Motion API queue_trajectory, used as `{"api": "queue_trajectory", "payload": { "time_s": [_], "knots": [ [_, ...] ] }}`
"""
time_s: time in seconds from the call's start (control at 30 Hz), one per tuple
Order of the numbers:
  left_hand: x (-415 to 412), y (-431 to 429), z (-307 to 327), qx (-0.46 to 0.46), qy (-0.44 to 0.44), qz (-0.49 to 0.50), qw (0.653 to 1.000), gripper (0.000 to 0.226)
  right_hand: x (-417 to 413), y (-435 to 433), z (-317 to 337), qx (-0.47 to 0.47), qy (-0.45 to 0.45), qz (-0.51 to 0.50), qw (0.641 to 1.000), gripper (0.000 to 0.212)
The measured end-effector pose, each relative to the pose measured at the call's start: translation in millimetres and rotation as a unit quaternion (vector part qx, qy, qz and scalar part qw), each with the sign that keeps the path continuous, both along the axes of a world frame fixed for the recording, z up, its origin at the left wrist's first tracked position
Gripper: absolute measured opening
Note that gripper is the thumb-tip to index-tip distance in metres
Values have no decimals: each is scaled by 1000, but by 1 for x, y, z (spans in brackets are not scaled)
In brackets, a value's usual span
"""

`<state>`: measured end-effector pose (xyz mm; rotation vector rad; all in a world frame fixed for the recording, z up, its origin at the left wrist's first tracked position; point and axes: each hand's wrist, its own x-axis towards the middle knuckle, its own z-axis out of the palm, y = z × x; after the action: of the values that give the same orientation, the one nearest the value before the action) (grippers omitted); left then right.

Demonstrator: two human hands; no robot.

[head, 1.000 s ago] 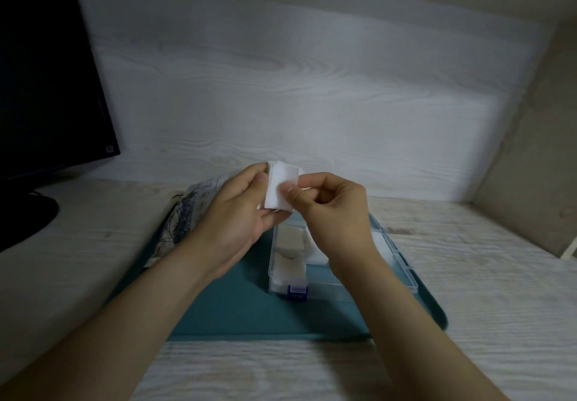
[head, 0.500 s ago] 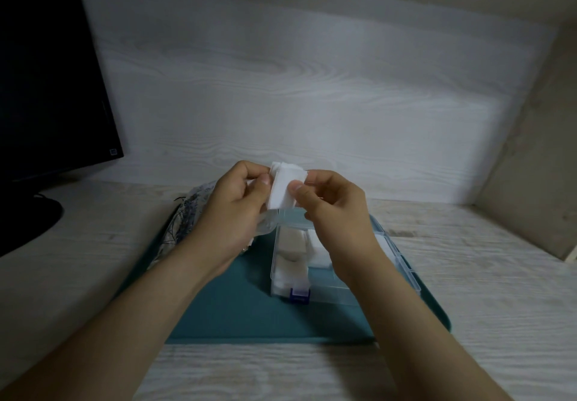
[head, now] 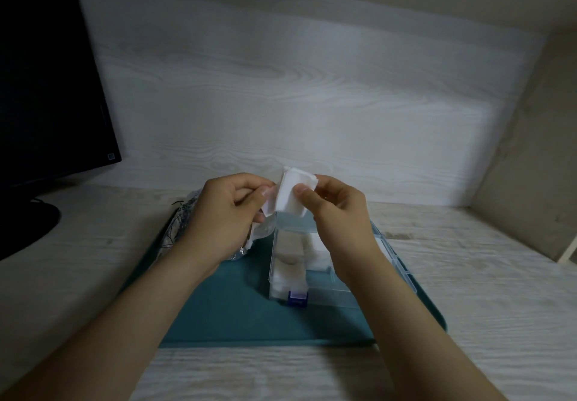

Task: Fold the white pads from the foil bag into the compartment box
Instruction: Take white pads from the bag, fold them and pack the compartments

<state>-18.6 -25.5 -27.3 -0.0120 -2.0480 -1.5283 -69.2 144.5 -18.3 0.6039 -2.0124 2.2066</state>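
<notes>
Pad (head: 293, 195) shifted rightward, between both grips (head: 231, 213) (head: 338, 213)

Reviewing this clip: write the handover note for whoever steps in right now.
Hands: left hand and right hand both pinch one white pad, raised above the compartment box, apparently mid-fold.
The foil bag and box lie on the teal tray, bag behind the left hand.
Done: folded pads sit in the box's left compartments.
Left: finish this fold, place it, then any remaining pads.
</notes>
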Motion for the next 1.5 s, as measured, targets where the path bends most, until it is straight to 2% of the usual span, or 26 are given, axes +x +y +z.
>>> {"api": "queue_trajectory", "payload": {
  "time_s": [0.1, 0.17, 0.3, 0.47, 0.6, 0.73, 0.9, 1.17, 1.27, 1.37, 1.5],
  "knots": [
    [-2, 2, -2, 47, 16, 4, 999, 12, -3, 3, 1, -55, -17, -10, 998, 11],
    [1, 6, 0, 78, 25, -2, 997, 9, -4, 4, 1, -74, -32, 18, 997, 13],
    [2, 9, 2, 116, 12, -43, 992, 9, 0, 1, 0, -50, -33, 74, 995, 19],
    [6, 12, 7, 138, -15, -107, 985, 11, -3, 1, -3, -50, -2, 37, 998, 19],
    [6, 10, 7, 152, -17, -120, 981, 19, -8, 1, -4, -16, 63, -8, 998, 17],
    [5, 11, 6, 99, 11, -114, 988, 16, -5, 0, -4, 39, 152, -21, 987, 19],
    [7, 16, 4, 56, 13, -127, 990, 29, -2, -6, -9, 86, 236, -58, 966, 22],
    [9, 18, 4, 10, -4, -133, 991, 35, -2, -6, -8, 101, 270, -56, 956, 29],
    [8, 18, 2, 0, -2, -127, 992, 32, -5, -7, -11, 138, 283, -59, 947, 34],
    [6, 18, 3, 31, -5, -136, 990, 32, -6, -7, -13, 175, 281, -44, 943, 39],
    [6, 19, 2, 23, -13, -138, 990, 23, -1, -10, -14, 229, 312, -37, 921, 32]
  ]
}}
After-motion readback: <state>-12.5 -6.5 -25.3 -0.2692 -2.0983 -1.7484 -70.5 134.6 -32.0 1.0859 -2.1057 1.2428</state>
